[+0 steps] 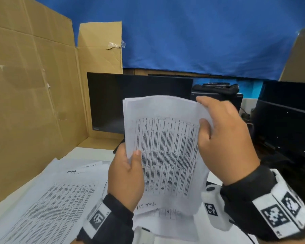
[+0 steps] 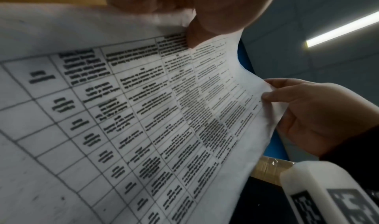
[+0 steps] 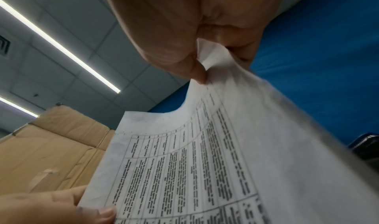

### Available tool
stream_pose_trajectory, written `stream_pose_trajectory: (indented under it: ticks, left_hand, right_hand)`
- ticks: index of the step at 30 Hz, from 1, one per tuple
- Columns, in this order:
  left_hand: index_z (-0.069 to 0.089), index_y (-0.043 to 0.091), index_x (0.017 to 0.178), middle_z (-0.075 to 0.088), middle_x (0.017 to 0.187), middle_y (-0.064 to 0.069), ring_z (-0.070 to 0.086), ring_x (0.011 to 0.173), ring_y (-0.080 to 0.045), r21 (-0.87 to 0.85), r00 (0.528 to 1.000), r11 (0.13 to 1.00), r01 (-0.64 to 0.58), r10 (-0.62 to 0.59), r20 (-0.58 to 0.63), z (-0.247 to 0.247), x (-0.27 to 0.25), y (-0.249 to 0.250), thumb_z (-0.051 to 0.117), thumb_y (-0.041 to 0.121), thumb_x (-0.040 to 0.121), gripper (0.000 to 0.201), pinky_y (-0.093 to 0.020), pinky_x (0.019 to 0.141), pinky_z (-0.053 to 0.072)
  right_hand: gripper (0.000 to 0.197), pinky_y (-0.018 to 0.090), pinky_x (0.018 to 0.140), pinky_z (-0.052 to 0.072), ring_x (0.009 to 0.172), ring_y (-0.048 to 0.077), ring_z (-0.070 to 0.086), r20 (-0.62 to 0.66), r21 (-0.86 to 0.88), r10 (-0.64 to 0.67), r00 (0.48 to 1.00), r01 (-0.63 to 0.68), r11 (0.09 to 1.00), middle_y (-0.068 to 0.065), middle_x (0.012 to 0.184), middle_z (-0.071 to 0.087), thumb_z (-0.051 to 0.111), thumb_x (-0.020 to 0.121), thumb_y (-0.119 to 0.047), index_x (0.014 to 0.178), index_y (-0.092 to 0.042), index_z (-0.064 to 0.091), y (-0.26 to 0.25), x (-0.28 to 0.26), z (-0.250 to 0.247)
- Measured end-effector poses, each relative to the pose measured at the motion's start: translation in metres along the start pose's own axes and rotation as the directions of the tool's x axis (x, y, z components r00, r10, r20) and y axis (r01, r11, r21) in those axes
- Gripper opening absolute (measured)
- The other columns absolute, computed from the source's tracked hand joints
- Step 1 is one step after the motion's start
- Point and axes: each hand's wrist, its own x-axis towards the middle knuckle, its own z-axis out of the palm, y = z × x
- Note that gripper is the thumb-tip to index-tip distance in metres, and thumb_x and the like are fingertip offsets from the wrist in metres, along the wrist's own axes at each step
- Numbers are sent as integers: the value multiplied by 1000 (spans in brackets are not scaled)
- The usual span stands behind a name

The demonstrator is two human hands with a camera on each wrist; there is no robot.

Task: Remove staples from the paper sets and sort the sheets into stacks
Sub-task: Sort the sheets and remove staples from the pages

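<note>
I hold a paper set point(image 1: 165, 147) printed with a table upright above the desk. My left hand point(image 1: 128, 166) grips its left edge, thumb on the front. My right hand point(image 1: 217, 131) pinches the top right corner between thumb and fingers, bending it. The left wrist view shows the table page point(image 2: 143, 114) close up, with the right hand point(image 2: 307, 112) at its far corner. In the right wrist view the thumb and finger pinch the corner of the sheet point(image 3: 225, 146), and the left hand point(image 3: 51, 206) holds the lower edge. No staple shows.
Loose printed sheets point(image 1: 51, 199) lie spread on the white desk at the lower left, and another sheet point(image 1: 165, 219) lies under the held set. Cardboard panels point(image 1: 30, 94) stand on the left. Dark monitors point(image 1: 113, 103) stand behind and at the right point(image 1: 285, 120).
</note>
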Motion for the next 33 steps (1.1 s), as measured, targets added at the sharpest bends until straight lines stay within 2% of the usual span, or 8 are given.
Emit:
stream_pose_trajectory:
  ticks: [3, 6, 10, 14, 20, 27, 31, 33]
  left_hand:
    - [60, 33, 113, 74, 105, 16, 68, 94, 5, -58, 993, 991, 118, -118, 3, -1, -9, -15, 50, 23, 105, 17, -22, 79, 52]
    - [63, 33, 110, 75, 102, 20, 69, 94, 3, -96, 979, 975, 201, -199, 34, -2, -15, -29, 48, 23, 106, 18, -37, 92, 55]
    - [66, 36, 109, 75, 107, 21, 68, 105, -2, -104, 975, 970, 218, -212, 67, -4, -15, -38, 46, 23, 107, 24, -46, 103, 51]
    - [67, 42, 112, 76, 118, 11, 68, 116, -15, -209, 962, 942, 263, -240, 129, -7, -15, -42, 52, 33, 94, 26, -54, 108, 47]
    - [71, 33, 114, 78, 110, 9, 71, 109, -15, -163, 946, 937, 308, -282, 162, -5, -16, -53, 51, 20, 106, 26, -53, 106, 50]
    - [73, 31, 114, 78, 113, 5, 71, 112, -19, -221, 935, 912, 345, -314, 164, -6, -14, -50, 55, 12, 103, 28, -54, 108, 48]
    - [74, 29, 112, 80, 108, 7, 73, 107, -15, -177, 939, 930, 321, -289, 184, -7, -13, -46, 56, 23, 103, 21, -52, 104, 52]
    - [76, 29, 108, 80, 105, 3, 75, 104, -21, -180, 932, 923, 339, -303, 198, -10, -9, -42, 57, 24, 103, 20, -55, 101, 54]
  right_hand:
    - [56, 21, 82, 43, 94, 9, 52, 79, 37, 55, 995, -58, 998, 3, 118, 54, 57, 93, -6, 146, -20, 46, 1, -16, 10]
    - [75, 6, 90, 39, 106, -3, 53, 87, 161, 141, 986, -153, 975, -7, 132, 53, 54, 94, -4, 157, -25, 20, 3, -29, 13]
    - [77, 0, 73, 43, 89, -18, 56, -11, 367, 291, 957, -267, 891, -45, 98, 45, 51, 98, -1, 159, -22, 10, 4, -36, 16]
    - [75, 2, 71, 44, 84, -14, 64, -49, 552, 421, 906, -327, 767, -11, 92, 67, 58, 95, 1, 156, -20, 19, 10, -31, 20]
    - [19, 38, 87, 56, 93, 4, 65, 5, 527, 459, 888, -392, 754, -10, 102, 69, 52, 100, -13, 113, -24, 62, 18, -17, 25]
    - [35, 53, 77, 54, 89, 37, 64, 22, 540, 482, 876, -416, 732, 15, 89, 69, 43, 102, -33, 89, -8, 65, 12, -9, 22]
    - [34, 63, 91, 52, 89, 42, 64, 127, 604, 583, 802, -529, 596, 14, 88, 69, 50, 89, -44, 85, -15, 68, 16, -4, 21]
    - [25, 63, 97, 48, 97, 37, 65, 228, 707, 663, 713, -589, 391, 19, 96, 67, 58, 87, -38, 87, -16, 70, 20, -1, 18]
